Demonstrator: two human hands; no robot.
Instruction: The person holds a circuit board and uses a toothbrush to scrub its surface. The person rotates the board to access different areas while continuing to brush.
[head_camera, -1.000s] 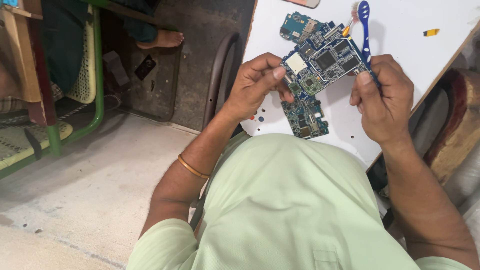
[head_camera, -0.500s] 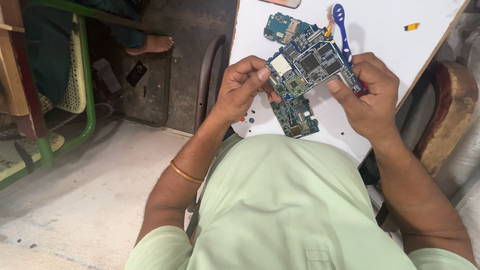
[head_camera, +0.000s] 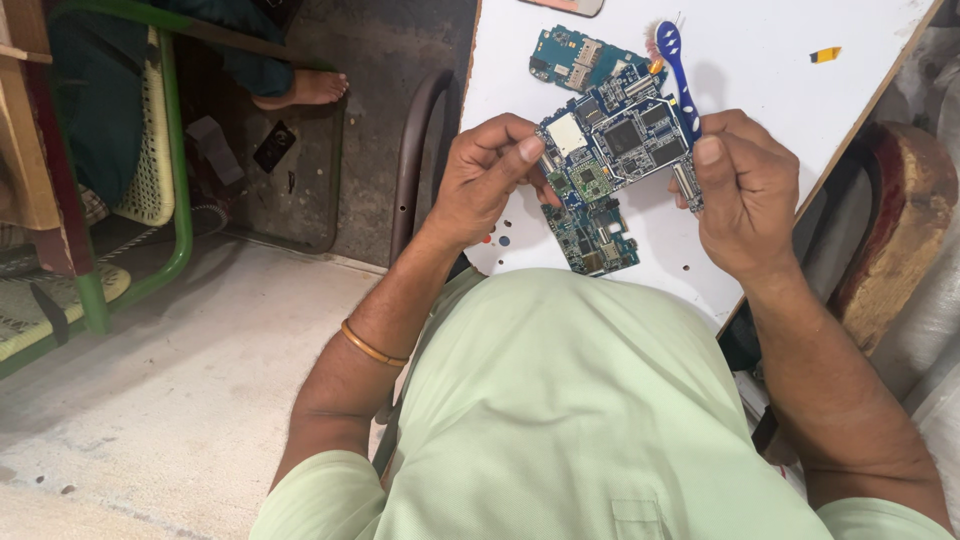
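The white flat table top fills the upper right, w/ a dark curved metal chair back at its left edge. Held just above the table, between both hands, is a blue rectangular printed circuit board; its long axis runs approx. lower left to upper right. The left hand pinches its left end, thumb on top, fingers curled under. The right hand is closed on the board's right end and also grips a blue plastic toothbrush, whose handle lies along the board's right edge, bristle head pointing up and away (toward the table's far side). A second blue circuit board lies on the table just below the held one, partly under it; a third, teal circuit board lies above it. A small yellow chip-like piece sits well apart, upper right.
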